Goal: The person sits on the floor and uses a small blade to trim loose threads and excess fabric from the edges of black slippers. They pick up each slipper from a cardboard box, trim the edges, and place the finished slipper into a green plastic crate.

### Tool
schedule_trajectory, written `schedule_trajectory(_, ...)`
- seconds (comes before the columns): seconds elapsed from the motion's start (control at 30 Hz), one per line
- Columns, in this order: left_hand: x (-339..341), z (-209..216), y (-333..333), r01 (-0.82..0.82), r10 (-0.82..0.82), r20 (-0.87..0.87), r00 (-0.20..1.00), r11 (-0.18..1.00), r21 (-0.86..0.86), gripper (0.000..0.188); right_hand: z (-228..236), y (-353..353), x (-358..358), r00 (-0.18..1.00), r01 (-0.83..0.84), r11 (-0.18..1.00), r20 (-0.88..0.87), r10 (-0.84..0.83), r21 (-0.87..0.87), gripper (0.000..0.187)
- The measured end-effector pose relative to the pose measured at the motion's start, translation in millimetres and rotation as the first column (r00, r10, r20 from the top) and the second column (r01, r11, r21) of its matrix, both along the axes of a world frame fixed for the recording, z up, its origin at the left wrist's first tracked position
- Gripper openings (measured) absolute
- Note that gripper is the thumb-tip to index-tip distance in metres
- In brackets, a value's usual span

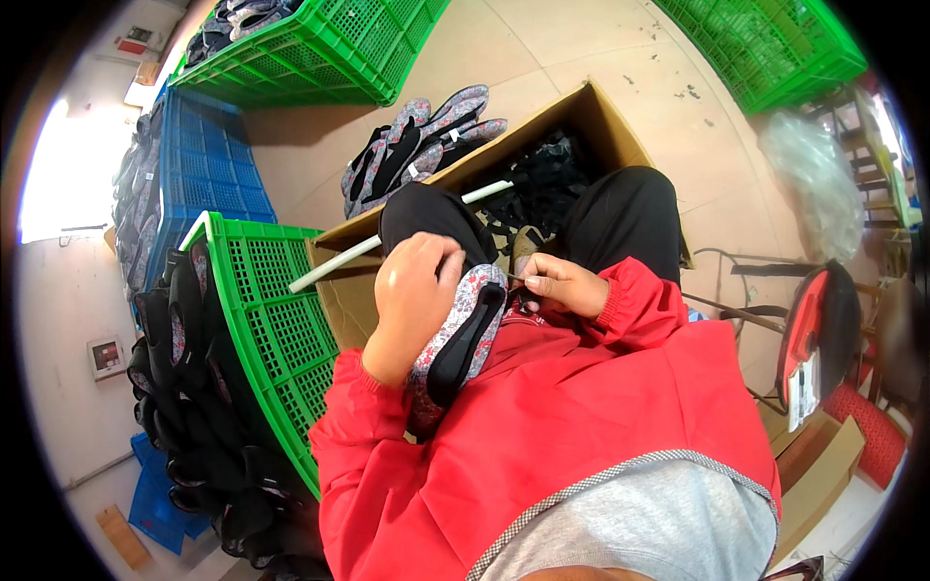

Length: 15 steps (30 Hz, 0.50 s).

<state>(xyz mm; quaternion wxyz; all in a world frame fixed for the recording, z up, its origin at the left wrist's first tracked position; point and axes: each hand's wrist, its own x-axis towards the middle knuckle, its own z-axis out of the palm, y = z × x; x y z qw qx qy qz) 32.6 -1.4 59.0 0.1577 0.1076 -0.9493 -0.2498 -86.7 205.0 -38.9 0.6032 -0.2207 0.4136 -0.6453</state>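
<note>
You're curling left hand [418,295] against floral shoe [469,344], its hold unclear, right hand [567,287] pinching thin object [515,278] nearby.

The floor [542,48] here is pale tile, with dark specks [688,92] strewn over it. I can see an open cardboard box [620,128] standing on it, a heap of patterned shoes [426,160] just beside that, and a green crate [770,48] off to the right.

Scene is lit brightly, w/ strongest glare seen at upper L, where a window-like opening [77,174] is blown out to white. Inside of the cardboard box [620,131] is seen much darker. Straight edges are bent near rim; pic corners are masked black.
</note>
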Motion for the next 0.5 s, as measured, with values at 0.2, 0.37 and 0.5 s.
schedule_trajectory(0.2,19.1,9.4,26.9,0.134,-0.134,-0.045,0.990,0.991,0.000,0.022,-13.9,-7.7,-3.3,0.984,-0.116,0.993,-0.137,0.117,0.011,0.027)
schedule_trajectory(0.37,23.9,-12.9,28.4,0.190,-0.221,-0.145,0.965,0.961,-0.202,0.015,1.9,-13.7,-5.7,0.965,-0.141,0.990,-0.220,0.140,0.011,0.027)
schedule_trajectory(0.5,27.0,-27.7,27.6,0.241,-0.304,-0.169,0.938,0.919,-0.312,0.016,14.3,-14.8,-9.3,0.932,-0.143,0.989,-0.332,0.144,0.029,0.027)
